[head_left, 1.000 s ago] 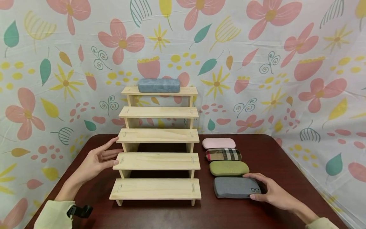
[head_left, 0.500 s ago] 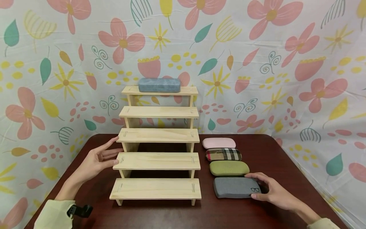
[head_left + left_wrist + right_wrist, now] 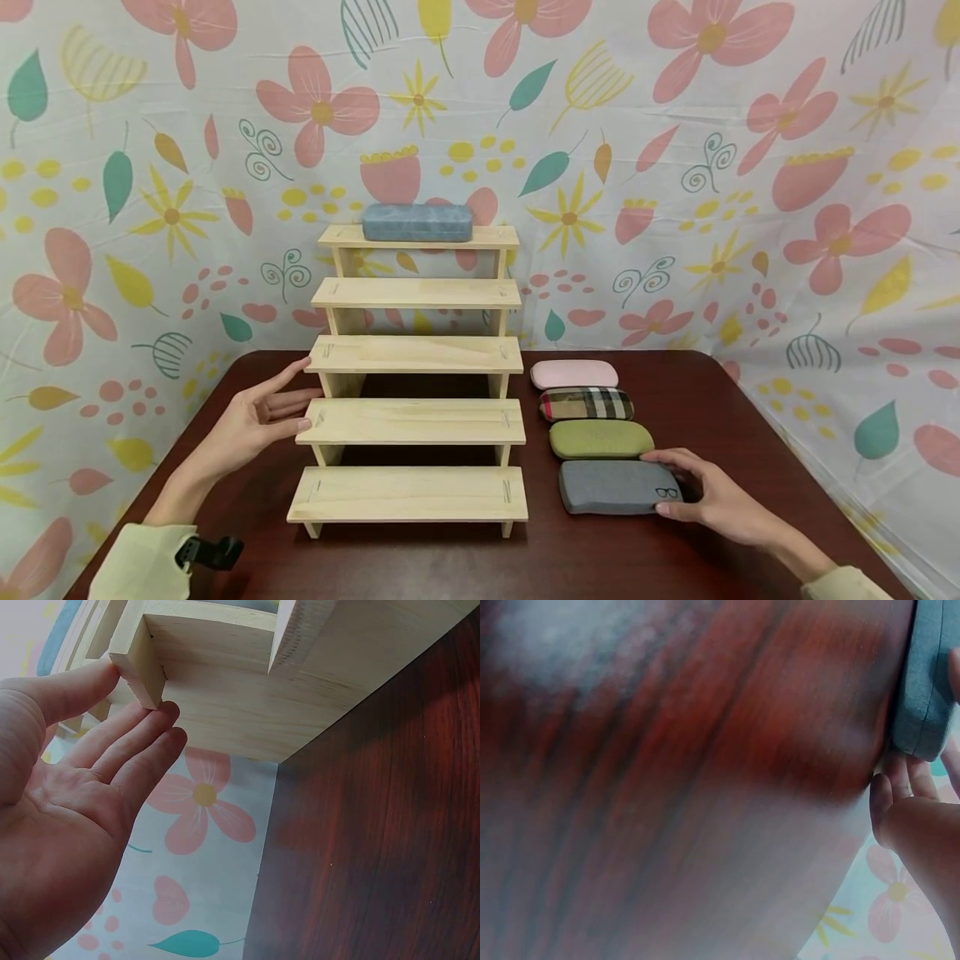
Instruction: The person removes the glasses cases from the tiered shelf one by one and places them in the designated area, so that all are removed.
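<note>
With thumb and fingers my right hand (image 3: 712,497) pinches the right end of a grey glasses case (image 3: 611,487), which has a small glasses print on it. That case (image 3: 924,682) stands at the right edge of the right wrist view. At the left side of a tiered wooden display shelf (image 3: 416,422), my left hand (image 3: 251,425) rests its thumb and index finger on the board ends. In the left wrist view the fingers of the left hand (image 3: 82,772) reach out fairly straight beside a board end. A blue glasses case (image 3: 417,222) lies on the top tier.
Behind the grey case lie a green glasses case (image 3: 602,439), a plaid one (image 3: 587,404) and a pink one (image 3: 574,374), in a column right of the shelf. All stand on a dark red-brown table (image 3: 450,567). Floral cloth (image 3: 675,208) hangs behind and at both sides.
The grey glasses case has shifted slightly away from me and left, up against the green one, with my right hand on it. My left hand has stayed in place.
</note>
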`<state>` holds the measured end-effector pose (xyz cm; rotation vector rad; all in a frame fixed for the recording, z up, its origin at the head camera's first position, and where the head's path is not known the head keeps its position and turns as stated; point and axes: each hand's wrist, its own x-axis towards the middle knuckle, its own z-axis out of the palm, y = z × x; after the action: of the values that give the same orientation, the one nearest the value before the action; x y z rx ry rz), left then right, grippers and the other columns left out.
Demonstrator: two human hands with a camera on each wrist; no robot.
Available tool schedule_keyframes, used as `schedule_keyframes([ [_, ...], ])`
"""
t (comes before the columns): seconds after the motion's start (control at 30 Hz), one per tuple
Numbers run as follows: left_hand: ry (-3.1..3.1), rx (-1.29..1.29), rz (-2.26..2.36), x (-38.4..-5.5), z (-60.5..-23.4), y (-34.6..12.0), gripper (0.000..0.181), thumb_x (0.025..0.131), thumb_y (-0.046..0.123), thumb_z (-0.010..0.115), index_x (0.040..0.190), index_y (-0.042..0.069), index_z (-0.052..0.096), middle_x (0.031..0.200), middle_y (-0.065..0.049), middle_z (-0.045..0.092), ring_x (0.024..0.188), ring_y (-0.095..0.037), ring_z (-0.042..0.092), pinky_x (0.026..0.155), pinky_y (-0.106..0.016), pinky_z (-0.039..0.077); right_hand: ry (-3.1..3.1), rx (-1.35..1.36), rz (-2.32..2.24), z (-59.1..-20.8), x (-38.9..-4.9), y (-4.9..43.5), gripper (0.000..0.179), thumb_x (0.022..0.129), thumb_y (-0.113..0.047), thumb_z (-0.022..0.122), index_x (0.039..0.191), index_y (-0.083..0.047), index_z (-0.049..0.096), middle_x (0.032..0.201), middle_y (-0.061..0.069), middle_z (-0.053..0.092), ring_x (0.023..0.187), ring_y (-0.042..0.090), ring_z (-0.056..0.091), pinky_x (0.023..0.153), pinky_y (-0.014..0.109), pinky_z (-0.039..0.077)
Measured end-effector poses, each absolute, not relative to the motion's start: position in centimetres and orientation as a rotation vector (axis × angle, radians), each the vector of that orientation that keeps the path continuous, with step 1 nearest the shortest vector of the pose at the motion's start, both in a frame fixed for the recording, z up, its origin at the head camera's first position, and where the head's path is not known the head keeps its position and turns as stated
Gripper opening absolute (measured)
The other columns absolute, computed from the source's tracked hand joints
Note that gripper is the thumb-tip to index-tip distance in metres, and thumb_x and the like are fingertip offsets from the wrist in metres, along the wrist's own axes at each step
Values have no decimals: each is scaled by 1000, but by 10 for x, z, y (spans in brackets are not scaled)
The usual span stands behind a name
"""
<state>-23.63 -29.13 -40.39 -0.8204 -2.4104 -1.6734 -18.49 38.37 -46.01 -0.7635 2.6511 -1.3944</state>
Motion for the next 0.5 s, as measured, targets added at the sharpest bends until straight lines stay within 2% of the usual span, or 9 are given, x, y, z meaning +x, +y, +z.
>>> schedule_keyframes([
  [0.2,-2406,-825,-1667,-235,-403,-290,85,95,-4,75,167,11,32,150,-17,57,128,-17,64,85,-32,60,2648,-743,-1391,-460,-185,384,56,94,-5,80,145,-1,57,136,19,54,116,7,58,91,21,48],
  [0.5,-2400,-827,-1679,-236,-403,-290,86,95,-5,75,167,11,32,152,-4,57,129,-18,64,86,-32,60,2650,-724,-1399,-460,-185,383,56,93,-6,80,144,-3,59,136,18,55,114,8,59,90,21,48],
])
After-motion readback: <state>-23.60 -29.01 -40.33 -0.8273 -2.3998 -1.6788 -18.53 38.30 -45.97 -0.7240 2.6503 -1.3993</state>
